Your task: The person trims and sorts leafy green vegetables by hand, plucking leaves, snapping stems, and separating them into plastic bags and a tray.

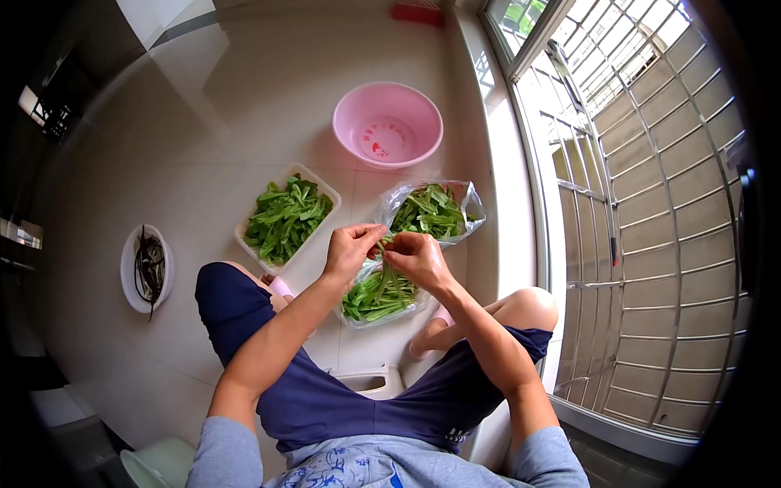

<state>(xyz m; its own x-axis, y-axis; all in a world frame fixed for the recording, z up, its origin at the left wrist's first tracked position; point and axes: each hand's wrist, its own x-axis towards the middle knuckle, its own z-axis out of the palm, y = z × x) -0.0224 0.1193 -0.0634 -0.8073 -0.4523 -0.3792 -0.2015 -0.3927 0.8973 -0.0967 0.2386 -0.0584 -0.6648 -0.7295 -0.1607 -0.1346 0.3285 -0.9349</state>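
My left hand point(351, 248) and my right hand point(416, 258) meet over the plastic bags, fingers pinched on a small green vegetable piece point(386, 242) between them. Just below them a clear bag holds green stems point(378, 294). Behind my right hand, leafy greens point(431, 211) lie in an open plastic bag point(474, 210). To the left, a white rectangular tray point(332, 192) holds a heap of green leaves point(286, 216).
A pink basin point(389, 124) stands on the tiled floor beyond the bags. At the left is a white basket point(168, 268) with dark, thin strips point(150, 267). A ledge and a barred window point(643, 203) run along the right. A pale green tub point(159, 462) is at the lower left.
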